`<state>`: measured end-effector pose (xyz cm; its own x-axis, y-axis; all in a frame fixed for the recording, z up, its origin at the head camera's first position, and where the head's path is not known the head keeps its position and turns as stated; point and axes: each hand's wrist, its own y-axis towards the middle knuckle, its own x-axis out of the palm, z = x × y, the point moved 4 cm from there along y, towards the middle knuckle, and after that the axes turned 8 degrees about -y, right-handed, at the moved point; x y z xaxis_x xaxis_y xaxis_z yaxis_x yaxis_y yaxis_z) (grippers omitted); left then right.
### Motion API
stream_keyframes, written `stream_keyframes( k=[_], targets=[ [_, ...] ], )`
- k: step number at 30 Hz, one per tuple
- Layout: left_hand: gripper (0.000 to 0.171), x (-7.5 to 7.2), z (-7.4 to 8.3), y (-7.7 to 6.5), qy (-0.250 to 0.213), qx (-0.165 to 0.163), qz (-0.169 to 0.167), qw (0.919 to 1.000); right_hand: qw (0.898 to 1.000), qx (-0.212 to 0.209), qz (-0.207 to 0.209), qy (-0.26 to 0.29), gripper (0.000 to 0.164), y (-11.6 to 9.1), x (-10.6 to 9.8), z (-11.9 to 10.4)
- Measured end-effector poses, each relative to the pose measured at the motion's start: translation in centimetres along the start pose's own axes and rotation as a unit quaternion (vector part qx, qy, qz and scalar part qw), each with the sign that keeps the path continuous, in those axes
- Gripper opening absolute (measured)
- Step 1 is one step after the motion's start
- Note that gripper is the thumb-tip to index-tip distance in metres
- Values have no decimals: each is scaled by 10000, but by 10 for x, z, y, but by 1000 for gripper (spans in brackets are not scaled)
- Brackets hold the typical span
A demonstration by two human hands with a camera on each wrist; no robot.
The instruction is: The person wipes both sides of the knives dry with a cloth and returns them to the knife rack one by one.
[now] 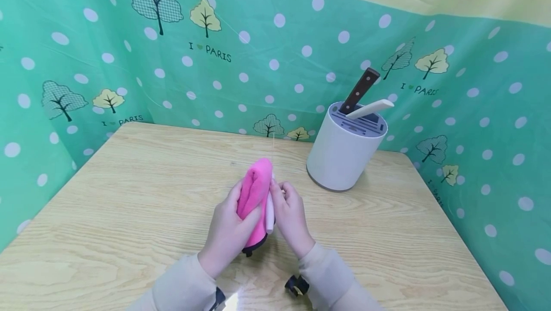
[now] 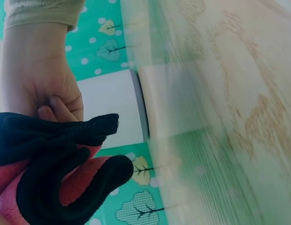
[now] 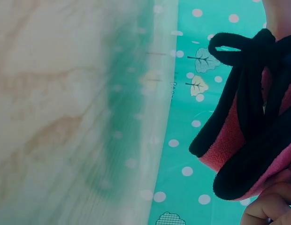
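My left hand point(image 1: 232, 227) grips a folded pink towel point(image 1: 255, 189) with black edging, thumb laid across its front. Along the towel's right side stands a knife with a white handle point(image 1: 269, 213), handle end down. Its blade point(image 1: 273, 141) points upward and shows only as a thin line. My right hand point(image 1: 292, 217) pinches the knife near the top of the handle, against the towel. In the left wrist view, curled fingers of my right hand point(image 2: 56, 105) appear behind the black edging point(image 2: 75, 129). The right wrist view shows a black loop point(image 3: 227, 47) on the towel.
A white knife block point(image 1: 340, 158) stands at the back right of the wooden table point(image 1: 129, 205). It holds a dark-handled knife point(image 1: 359, 92) and a white-handled one point(image 1: 371, 109). A green curtain point(image 1: 241, 86) with dots and trees hangs behind and at the sides.
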<state>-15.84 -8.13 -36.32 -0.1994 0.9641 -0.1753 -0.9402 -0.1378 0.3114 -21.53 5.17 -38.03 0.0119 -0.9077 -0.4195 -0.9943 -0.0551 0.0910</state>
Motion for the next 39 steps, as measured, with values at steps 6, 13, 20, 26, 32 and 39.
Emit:
stream_keyframes(
  k=[6, 13, 20, 26, 32, 39],
  targets=[
    [59, 1, 2, -1, 0, 106, -47, 9999, 9999, 70, 118, -34, 40, 7, -4, 1],
    [59, 3, 1, -3, 7, 212, -186, 9996, 9994, 232, 221, -103, 40, 17, -8, 3],
    [57, 4, 3, -4, -6, 267, -255, 9993, 9991, 362, 223, -23, 45, 26, -13, 5],
    [57, 5, 2, -5, -39, 205, -316, 9993, 9985, 484, 233, 117, 46, 30, -15, 7],
    [58, 5, 0, -7, -23, 85, -334, 9994, 9976, 618, 233, 222, 44, 32, -16, 8],
    [56, 6, -2, -9, -64, -22, -419, 9991, 9959, 771, 189, 427, 43, 35, -17, 12]
  ],
)
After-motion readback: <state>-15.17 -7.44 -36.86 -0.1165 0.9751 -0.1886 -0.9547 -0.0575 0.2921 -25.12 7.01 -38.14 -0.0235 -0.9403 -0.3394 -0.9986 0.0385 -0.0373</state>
